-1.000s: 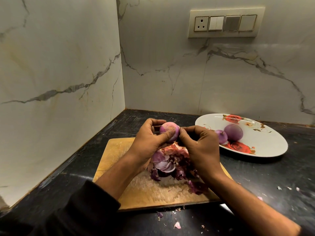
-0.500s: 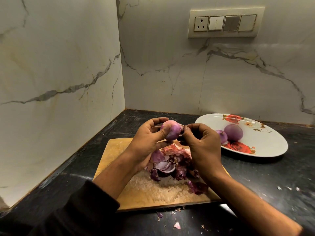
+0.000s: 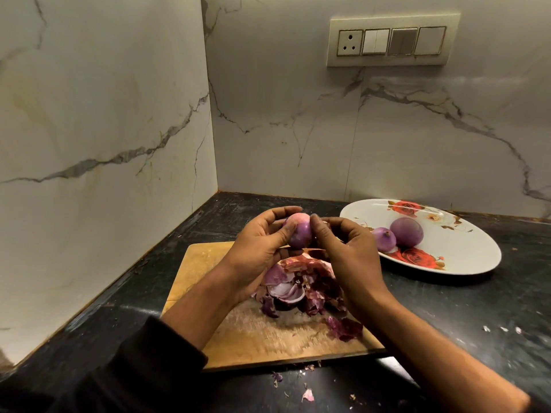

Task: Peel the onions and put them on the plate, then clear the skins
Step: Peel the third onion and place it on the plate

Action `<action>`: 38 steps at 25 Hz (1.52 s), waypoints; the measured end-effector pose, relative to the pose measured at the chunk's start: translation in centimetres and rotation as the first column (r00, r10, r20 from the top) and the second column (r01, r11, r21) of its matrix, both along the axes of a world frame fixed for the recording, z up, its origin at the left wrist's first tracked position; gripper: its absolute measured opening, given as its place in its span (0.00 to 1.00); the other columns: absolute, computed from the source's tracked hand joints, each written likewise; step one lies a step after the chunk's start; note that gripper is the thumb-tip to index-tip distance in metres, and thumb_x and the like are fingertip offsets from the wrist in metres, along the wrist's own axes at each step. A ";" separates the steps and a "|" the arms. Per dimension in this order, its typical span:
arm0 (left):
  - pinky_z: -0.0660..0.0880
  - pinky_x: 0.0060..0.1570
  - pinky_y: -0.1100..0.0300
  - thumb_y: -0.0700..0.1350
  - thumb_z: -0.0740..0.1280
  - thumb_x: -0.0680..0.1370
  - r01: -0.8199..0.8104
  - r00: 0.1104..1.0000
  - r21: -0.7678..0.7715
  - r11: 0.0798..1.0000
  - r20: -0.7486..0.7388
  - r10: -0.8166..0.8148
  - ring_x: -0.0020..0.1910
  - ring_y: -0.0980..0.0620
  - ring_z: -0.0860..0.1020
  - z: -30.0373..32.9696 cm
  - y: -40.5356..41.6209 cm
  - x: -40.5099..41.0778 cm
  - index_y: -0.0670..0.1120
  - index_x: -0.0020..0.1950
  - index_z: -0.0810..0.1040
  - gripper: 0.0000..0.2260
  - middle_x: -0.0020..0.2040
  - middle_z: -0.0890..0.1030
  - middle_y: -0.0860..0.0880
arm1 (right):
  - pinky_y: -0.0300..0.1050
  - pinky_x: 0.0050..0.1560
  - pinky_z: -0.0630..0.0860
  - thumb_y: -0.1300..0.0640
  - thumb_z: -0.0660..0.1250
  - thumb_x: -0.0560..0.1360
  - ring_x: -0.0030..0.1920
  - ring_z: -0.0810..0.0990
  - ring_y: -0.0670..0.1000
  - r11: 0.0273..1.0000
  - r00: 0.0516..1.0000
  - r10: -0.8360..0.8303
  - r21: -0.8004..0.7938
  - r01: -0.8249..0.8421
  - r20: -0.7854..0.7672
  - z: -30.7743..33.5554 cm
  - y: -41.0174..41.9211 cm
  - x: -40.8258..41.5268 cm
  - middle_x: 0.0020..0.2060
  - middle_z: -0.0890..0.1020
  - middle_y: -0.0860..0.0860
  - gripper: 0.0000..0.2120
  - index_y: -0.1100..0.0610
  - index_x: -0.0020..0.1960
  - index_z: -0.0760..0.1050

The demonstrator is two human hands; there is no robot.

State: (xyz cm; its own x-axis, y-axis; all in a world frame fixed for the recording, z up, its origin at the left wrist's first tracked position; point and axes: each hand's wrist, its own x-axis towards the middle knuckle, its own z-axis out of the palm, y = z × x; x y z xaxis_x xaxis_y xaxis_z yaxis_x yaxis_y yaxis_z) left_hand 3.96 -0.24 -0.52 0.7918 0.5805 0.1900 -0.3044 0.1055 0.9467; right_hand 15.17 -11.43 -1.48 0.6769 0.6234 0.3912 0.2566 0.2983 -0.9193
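My left hand [image 3: 259,248] grips a small purple onion [image 3: 299,232] above the wooden cutting board [image 3: 208,263], thumb across its front. My right hand [image 3: 348,251] touches the onion's right side with its fingertips curled in, pinching at its skin. Under both hands a heap of red and purple onion skins [image 3: 301,287] lies on the board. Two peeled onions [image 3: 398,234] sit on the white flowered plate [image 3: 465,251] to the right.
The board lies on a black counter [image 3: 477,308] in a corner of marble walls. Loose skin scraps [image 3: 307,394] lie in front of the board, and small bits [image 3: 504,329] at the right. A switch panel [image 3: 392,41] is on the back wall.
The onion has been turned slightly in my left hand, and both hands have lifted a little. My right fingertips have shifted up along its right side.
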 end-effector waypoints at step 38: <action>0.81 0.53 0.57 0.43 0.65 0.76 0.150 0.984 -0.353 0.924 0.140 -0.106 0.53 0.46 0.82 1.1 -0.4 -0.4 0.34 0.66 0.74 0.20 0.58 0.81 0.36 | 0.48 0.43 0.84 0.66 0.60 0.82 0.41 0.85 0.52 0.995 0.994 -0.094 0.018 0.093 0.056 -0.2 -0.1 0.1 0.44 0.82 0.53 0.08 0.57 0.52 0.76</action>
